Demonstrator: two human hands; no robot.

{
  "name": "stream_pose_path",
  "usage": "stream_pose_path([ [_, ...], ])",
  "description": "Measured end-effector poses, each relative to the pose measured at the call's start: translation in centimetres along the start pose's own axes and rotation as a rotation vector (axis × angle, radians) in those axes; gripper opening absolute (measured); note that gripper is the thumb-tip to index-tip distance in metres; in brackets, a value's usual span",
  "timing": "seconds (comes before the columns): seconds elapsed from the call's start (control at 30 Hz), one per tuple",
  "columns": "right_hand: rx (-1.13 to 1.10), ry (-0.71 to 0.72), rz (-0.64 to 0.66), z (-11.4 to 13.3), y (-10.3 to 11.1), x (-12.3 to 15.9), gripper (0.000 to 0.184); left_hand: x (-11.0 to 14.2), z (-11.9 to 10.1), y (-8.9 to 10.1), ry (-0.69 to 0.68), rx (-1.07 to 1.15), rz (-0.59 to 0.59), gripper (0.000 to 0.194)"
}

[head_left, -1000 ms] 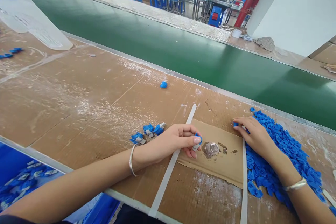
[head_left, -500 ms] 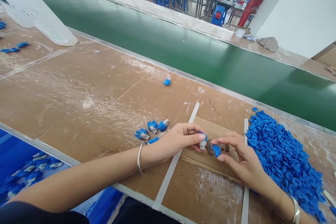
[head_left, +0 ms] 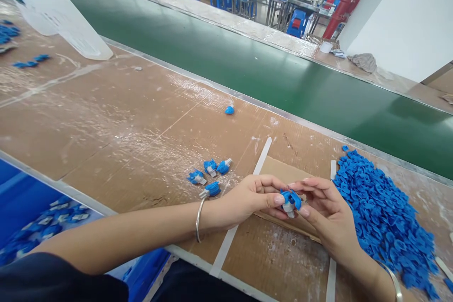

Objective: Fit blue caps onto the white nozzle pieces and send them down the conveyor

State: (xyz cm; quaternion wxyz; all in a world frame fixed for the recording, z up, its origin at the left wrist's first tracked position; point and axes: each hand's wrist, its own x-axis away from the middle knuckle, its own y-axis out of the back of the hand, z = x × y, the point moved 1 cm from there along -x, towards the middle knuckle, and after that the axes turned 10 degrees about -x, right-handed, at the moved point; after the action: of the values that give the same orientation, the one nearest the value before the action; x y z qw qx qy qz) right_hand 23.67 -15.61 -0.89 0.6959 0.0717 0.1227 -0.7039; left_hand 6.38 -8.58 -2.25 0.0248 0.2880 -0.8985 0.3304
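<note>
My left hand (head_left: 264,197) pinches a small grey-and-blue plastic part (head_left: 288,207), its grey end pointing down. My right hand (head_left: 325,205) meets it from the other side, thumb and fingers closed on a curved blue plastic piece (head_left: 294,199) that touches the part. The fingers partly hide where the two join. Beneath both hands lies a flat cardboard piece (head_left: 283,170). Left of my left wrist, several similar grey-and-blue parts (head_left: 211,189) rest on the table. A large heap of loose blue pieces (head_left: 382,207) spreads beside my right forearm.
Pale strips (head_left: 262,156) run across the cardboard-covered table (head_left: 141,104). Past its far edge stretches a green conveyor belt (head_left: 212,52). A blue bin (head_left: 21,184) holding more parts stands below the near edge. A single blue piece (head_left: 230,110) lies farther back.
My hands have come together, and the right hand's blue piece now touches the part in my left hand. The dark round object between them is now hidden. The view has shifted slightly.
</note>
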Motion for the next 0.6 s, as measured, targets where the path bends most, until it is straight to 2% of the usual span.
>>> stream_pose_path([
  [0.07,0.087,0.060,0.009,0.0,0.0,-0.2,0.030,0.0,0.1,0.0,-0.011,0.014,-0.003,0.036],
  [0.17,0.352,0.271,0.075,0.2,0.0,-0.3,0.028,0.0,0.3,0.1,-0.011,0.034,-0.011,0.038],
  [0.23,0.516,0.432,0.136,0.3,0.1,-0.1,0.040,0.1,0.5,0.2,0.005,0.039,-0.019,0.041],
  [0.3,0.615,0.532,0.188,0.3,0.0,0.2,0.052,0.2,0.7,0.4,0.017,0.034,-0.031,0.042],
  [0.4,0.700,0.542,0.247,0.0,-0.3,0.8,0.061,0.2,0.7,0.7,0.019,-0.003,-0.045,0.043],
  [0.5,0.722,0.500,0.276,-0.1,-0.5,0.5,0.061,-0.1,-0.1,1.0,-0.015,-0.104,-0.044,0.043],
  [0.6,0.766,0.485,0.336,0.6,0.9,-0.9,0.048,-0.4,-1.8,1.3,-0.119,-0.452,-0.061,0.034],
])
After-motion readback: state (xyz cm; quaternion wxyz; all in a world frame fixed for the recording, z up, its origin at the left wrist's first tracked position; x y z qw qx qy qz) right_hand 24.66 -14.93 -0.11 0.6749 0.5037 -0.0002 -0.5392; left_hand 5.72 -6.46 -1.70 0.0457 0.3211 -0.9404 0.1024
